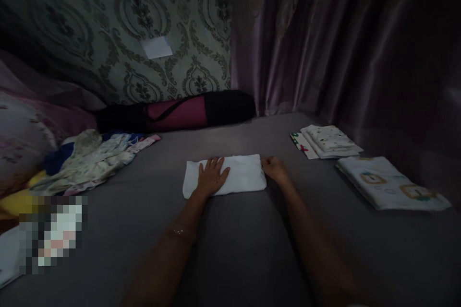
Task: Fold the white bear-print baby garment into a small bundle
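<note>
A folded white cloth [242, 174] lies flat on the grey bed sheet [237, 249] in the middle of the view. My left hand [212, 176] rests on the cloth's left half, palm down, fingers spread. My right hand [274, 169] is at the cloth's right edge with fingers curled; whether it pinches the edge is hard to make out in the dim light.
A heap of unfolded clothes [93, 156] lies at the left. Two stacks of folded printed cloths [329, 140] [391, 182] sit at the right. A maroon and black rolled bag [180, 111] lies against the patterned wall. Curtains [342, 38] hang behind right.
</note>
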{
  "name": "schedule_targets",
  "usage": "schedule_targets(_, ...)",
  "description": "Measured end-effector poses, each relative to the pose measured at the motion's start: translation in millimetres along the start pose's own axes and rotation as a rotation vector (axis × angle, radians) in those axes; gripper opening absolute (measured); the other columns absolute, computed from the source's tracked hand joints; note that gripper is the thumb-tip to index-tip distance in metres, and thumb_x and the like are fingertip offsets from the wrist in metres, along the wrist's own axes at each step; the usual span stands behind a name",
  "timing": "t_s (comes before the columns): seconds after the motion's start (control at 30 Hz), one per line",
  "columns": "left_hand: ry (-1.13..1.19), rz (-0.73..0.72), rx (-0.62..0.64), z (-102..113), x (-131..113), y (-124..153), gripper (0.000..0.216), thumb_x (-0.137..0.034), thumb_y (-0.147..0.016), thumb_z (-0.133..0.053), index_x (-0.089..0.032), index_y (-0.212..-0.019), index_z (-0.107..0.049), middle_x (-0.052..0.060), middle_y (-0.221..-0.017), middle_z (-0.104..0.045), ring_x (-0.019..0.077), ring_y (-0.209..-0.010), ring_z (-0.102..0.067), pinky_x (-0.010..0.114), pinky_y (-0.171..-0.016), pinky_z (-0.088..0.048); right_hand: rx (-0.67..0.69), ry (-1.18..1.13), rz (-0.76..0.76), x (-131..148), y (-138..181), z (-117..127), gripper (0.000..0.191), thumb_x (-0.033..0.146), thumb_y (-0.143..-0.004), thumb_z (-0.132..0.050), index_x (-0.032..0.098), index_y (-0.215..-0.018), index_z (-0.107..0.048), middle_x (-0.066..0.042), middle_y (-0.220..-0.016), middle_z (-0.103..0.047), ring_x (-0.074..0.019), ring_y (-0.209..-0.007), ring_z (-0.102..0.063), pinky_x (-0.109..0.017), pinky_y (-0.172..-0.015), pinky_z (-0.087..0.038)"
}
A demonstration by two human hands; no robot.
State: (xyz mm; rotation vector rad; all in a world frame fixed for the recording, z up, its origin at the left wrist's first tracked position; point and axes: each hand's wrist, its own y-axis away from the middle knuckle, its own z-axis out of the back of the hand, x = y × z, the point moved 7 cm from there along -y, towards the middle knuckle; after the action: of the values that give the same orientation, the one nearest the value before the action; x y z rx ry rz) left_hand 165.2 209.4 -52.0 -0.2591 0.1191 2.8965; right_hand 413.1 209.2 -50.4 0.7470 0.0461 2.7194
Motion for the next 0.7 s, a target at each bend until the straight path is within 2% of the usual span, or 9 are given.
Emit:
schedule_targets(0.1, 0.001, -0.014, 0.035, 0, -1, -1, 0.069, -0.060, -0.092, -0.009, -0.023, -0.149, -0.023, 0.005, -0.156, -0.022, 0.0280, -0.144, -0.014, 0.057, -0.113, -0.009, 0.060, 0.007, 0.028, 3, 4, -4, 0.040, 0.047, -0.086, -0.050, 0.014, -0.086, -0.072, -0.016, -0.087, -0.072, -0.0239, -0.085, -0.066, -0.028, -0.069, -0.045)
schedule_targets(0.2, -0.015, -0.035, 0.057, 1, -3, -2, 0.069, -0.059, -0.092, -0.009, -0.022, -0.149, -0.019, 0.007, -0.156, -0.020, 0.0292, -0.144, -0.013, 0.059, -0.112, -0.010, 0.119, 0.017, 0.046, 7, 9, -11, 0.043, 0.051, -0.084, -0.051, 0.014, -0.093, -0.072, -0.016, -0.094, -0.071, -0.0256, -0.088, -0.066, -0.030, -0.071, -0.046)
schedule_targets(0.33, -0.070, -0.020, 0.074, 3, -6, -1, 0.067, -0.056, -0.093, -0.011, -0.021, -0.149, -0.021, 0.012, -0.156, -0.019, 0.0321, -0.143, -0.014, 0.060, -0.110, -0.013, 0.155, -0.036, 0.054, 15, 16, -15, 0.040, 0.046, -0.080, -0.057, 0.014, -0.102, -0.069, -0.016, -0.105, -0.069, -0.0265, -0.095, -0.065, -0.031, -0.076, -0.047)
schedule_targets(0.4, -0.132, -0.027, -0.002, 11, -9, 1, 0.064, -0.054, -0.094, -0.017, -0.019, -0.146, -0.029, 0.016, -0.154, -0.024, 0.0342, -0.141, -0.020, 0.058, -0.110, -0.015, 0.165, -0.075, 0.065, 21, 18, -15, 0.036, 0.040, -0.079, -0.060, 0.015, -0.104, -0.069, -0.015, -0.109, -0.068, -0.0258, -0.098, -0.064, -0.030, -0.078, -0.046)
schedule_targets(0.5, -0.202, -0.107, -0.168, 25, -20, 6, 0.056, -0.048, -0.095, -0.028, -0.015, -0.137, -0.043, 0.019, -0.144, -0.040, 0.0331, -0.132, -0.035, 0.051, -0.108, -0.024, 0.159, -0.139, 0.070, 30, 20, -14, 0.031, 0.035, -0.078, -0.062, 0.017, -0.101, -0.070, -0.013, -0.108, -0.069, -0.0246, -0.097, -0.064, -0.029, -0.079, -0.046)
schedule_targets(0.6, -0.128, -0.196, -0.198, 27, -26, 6, 0.047, -0.039, -0.095, -0.032, -0.012, -0.131, -0.049, 0.016, -0.131, -0.053, 0.0269, -0.120, -0.049, 0.042, -0.103, -0.036, 0.154, -0.232, 0.058, 35, 18, -12, 0.026, 0.032, -0.078, -0.063, 0.016, -0.097, -0.071, -0.012, -0.102, -0.070, -0.0235, -0.095, -0.065, -0.028, -0.077, -0.046)
schedule_targets(0.7, 0.004, -0.194, -0.217, 23, -24, 2, 0.043, -0.033, -0.095, -0.031, -0.014, -0.128, -0.051, 0.013, -0.132, -0.055, 0.0211, -0.119, -0.052, 0.033, -0.102, -0.039, 0.161, -0.356, 0.027, 33, 16, -13, 0.020, 0.030, -0.077, -0.064, 0.015, -0.088, -0.071, -0.011, -0.092, -0.071, -0.0233, -0.092, -0.065, -0.027, -0.073, -0.047)
